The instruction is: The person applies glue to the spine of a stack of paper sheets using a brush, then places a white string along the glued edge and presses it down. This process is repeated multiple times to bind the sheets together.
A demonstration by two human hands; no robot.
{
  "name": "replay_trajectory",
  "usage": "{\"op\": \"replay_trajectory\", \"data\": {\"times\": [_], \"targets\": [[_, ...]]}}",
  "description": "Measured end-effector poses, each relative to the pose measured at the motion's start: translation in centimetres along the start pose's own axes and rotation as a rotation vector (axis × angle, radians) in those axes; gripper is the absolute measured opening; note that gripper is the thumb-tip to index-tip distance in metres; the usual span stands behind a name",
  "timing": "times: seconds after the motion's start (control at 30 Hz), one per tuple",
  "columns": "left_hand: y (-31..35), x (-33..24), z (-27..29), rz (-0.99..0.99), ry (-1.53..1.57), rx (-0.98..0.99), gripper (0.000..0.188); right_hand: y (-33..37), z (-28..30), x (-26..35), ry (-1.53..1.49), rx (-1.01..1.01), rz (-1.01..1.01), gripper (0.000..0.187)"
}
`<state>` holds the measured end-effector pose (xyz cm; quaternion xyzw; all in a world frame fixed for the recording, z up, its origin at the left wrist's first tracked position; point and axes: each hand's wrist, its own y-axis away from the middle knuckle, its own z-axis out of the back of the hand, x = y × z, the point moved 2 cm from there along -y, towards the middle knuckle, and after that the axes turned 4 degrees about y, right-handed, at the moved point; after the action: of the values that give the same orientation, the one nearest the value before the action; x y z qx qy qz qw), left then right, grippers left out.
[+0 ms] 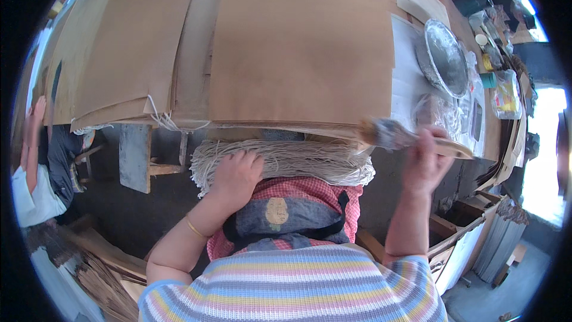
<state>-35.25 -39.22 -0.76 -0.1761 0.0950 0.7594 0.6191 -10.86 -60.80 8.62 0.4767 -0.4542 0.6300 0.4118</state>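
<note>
My right hand (426,161) grips a brush (405,136) by its pale wooden handle. Its bristles, smeared by motion, reach the near right corner of a large brown paper sheet (304,42). Across my lap lies a thick bundle of thin white strings (298,164). My left hand (238,173) rests on the left part of that bundle, fingers bent and slightly apart; the fingertips are partly hidden. Right of the sheet, a grey metal bowl (444,59) with whitish smears inside stands tilted in view on the table.
More brown sheets (131,42) are stacked on the left, with loose strings (164,120) hanging at the edge. Plastic bags (506,95) and a green cup (488,80) sit at the right. Another person's arm (34,125) shows at the far left. Wooden crates (465,220) stand at lower right.
</note>
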Motion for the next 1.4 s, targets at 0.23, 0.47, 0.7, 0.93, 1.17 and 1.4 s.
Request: {"op": "replay_trajectory", "data": {"times": [0.23, 0.47, 0.7, 0.93, 1.17, 1.4], "targets": [[2.8, 1.3, 0.0, 0.010, 0.042, -0.037, 0.005, 1.8, -13.3, 0.9, 0.072, 0.414, -0.013, 0.013], [-3.4, -0.3, 4.8, 0.072, -0.183, -0.180, 0.014, 1.4, -18.3, 0.1, 0.268, 0.514, 0.052, 0.024], [-4.7, 0.6, 2.2, 0.173, -0.194, -0.002, 0.013, -3.0, -8.7, -3.2, 0.770, 0.229, 0.127, 0.034], [-5.1, 0.0, 2.4, 0.167, -0.250, 0.000, 0.013, -5.2, -6.1, -3.0, 1.249, 0.235, 0.193, 0.031], [-4.3, 0.6, 2.8, 0.091, -0.077, -0.028, 0.002, -7.0, 4.3, -2.0, -0.178, -0.047, -0.110, 0.019], [-0.7, -1.6, 7.7, 0.459, 1.165, 0.048, 0.003, -5.2, 15.6, -3.9, 1.399, 0.120, 0.405, 0.034]]}}
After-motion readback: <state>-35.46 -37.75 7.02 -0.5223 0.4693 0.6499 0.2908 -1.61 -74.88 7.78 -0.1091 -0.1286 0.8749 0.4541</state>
